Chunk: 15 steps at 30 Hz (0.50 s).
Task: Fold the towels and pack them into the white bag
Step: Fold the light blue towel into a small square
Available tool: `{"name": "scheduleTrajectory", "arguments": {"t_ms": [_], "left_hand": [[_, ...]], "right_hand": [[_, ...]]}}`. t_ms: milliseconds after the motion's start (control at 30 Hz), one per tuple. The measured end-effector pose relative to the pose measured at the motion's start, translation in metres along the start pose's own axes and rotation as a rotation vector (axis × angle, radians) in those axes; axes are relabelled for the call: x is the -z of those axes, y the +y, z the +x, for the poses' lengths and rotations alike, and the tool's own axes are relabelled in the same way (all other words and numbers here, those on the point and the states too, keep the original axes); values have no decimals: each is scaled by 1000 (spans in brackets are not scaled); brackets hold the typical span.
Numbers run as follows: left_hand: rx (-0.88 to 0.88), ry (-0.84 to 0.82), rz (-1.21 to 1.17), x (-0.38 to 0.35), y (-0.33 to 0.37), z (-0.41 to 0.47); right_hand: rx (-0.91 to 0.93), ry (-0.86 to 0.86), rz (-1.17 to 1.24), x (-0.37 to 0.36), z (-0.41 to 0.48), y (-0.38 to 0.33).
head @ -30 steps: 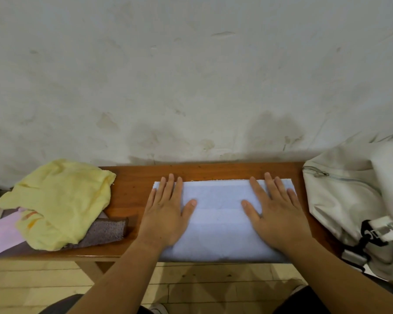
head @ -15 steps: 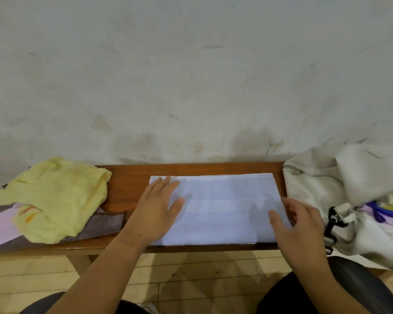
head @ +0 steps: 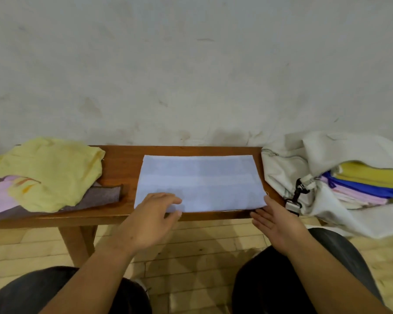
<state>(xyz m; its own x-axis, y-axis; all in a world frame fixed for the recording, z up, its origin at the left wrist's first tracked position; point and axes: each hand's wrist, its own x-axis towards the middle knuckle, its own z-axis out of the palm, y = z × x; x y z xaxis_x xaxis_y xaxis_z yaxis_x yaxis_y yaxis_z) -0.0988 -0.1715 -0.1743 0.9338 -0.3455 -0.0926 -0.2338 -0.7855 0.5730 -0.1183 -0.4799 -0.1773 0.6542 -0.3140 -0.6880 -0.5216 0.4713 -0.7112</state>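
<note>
Nothing here can be read as text, a label, a brand, a number or a sign. The orange marks on the crumpled yellow towel (head: 55, 173) are blurred streaks and cannot be made out as letters. The black strap clip (head: 298, 196) on the white bag (head: 281, 168) is too small to show any marking.

light: dim, soft, even indoor, grey cast on wall (head: 191, 64) | shadows: faint and soft-edged, from left hand (head: 150, 220) onto pale blue towel (head: 200, 177), broader under desk (head: 123, 164) on floor (head: 202, 241) | focus: mildly soft throughout, hand edges smeared | distortion: wide-angle, desk edge bowed, corners stretched
</note>
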Motion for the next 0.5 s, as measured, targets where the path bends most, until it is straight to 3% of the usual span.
{"name": "scheduleTrajectory", "arguments": {"t_ms": [100,333,500], "left_hand": [[26,15,-22,6,-3,3],[-4,-60,50,-8,10,4],[-44,-178,207,-27,19,5]], "right_hand": [[-24,10,26,-10,2,-10],[131,100,-277,-38,7,-19],[202,58,-90,-50,2,-34]]}}
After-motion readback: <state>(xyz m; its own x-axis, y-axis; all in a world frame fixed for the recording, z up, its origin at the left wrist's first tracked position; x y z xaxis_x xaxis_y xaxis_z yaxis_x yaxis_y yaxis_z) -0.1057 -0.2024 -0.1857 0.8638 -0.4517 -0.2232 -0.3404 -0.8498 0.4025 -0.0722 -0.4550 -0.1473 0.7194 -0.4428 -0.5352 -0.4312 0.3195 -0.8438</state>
